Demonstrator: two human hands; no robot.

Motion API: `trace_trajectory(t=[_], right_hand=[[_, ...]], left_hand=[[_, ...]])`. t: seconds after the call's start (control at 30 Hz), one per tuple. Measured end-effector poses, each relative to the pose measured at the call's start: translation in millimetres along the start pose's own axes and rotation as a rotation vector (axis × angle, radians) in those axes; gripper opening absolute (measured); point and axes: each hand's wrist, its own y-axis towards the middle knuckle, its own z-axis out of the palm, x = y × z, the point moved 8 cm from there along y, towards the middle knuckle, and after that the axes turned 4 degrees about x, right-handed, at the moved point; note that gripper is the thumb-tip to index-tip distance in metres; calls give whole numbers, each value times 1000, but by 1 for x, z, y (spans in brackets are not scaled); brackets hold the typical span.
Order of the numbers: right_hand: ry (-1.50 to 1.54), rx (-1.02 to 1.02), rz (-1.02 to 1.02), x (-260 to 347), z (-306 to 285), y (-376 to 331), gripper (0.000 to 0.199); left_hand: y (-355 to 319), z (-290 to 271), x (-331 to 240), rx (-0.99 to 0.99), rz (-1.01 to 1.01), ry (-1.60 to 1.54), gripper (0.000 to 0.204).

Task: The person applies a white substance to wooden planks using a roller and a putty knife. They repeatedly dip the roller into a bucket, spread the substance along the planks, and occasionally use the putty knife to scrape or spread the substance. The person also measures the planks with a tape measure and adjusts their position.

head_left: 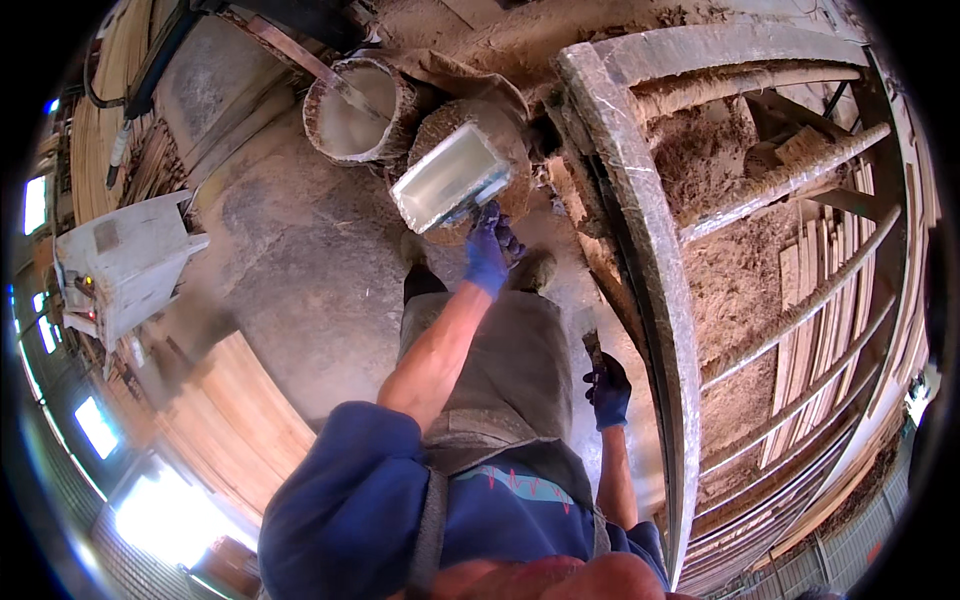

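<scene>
My left hand (490, 248), in a blue glove, is closed on the near right side of a rectangular tub (425, 208). Pale, creamy material coats the tub's inside and rim. It hangs in front of me, beside a round bucket (312, 118) holding a similar whitish substance. Down by my right thigh, my right hand (607, 392), also gloved, grips a short flat tool (592, 347) with a pale, wide end pointing away from me. Whether it is a brush or a scraper I cannot tell.
A heavy metal frame (640, 200) with dusty crossbars stands close on my right, over sawdust and wooden strips (820, 300). To the left are a grey machine housing (130, 260) and pale boards (245, 400). A stick-like bar (300, 55) reaches into the bucket.
</scene>
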Motion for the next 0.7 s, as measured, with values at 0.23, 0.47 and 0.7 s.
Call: trace_trajectory(t=[0.23, 0.47, 0.7], right_hand=[[99, 74, -31, -4, -12, 17, 28], [-47, 91, -306, 81, 50, -7, 35], [-493, 81, -941, 201, 209, -37, 48]], left_hand=[[35, -34, 37, -150, 56, 101, 30], [11, -88, 47, 348, -302, 601, 30], [-136, -21, -79, 422, 325, 1232, 44]])
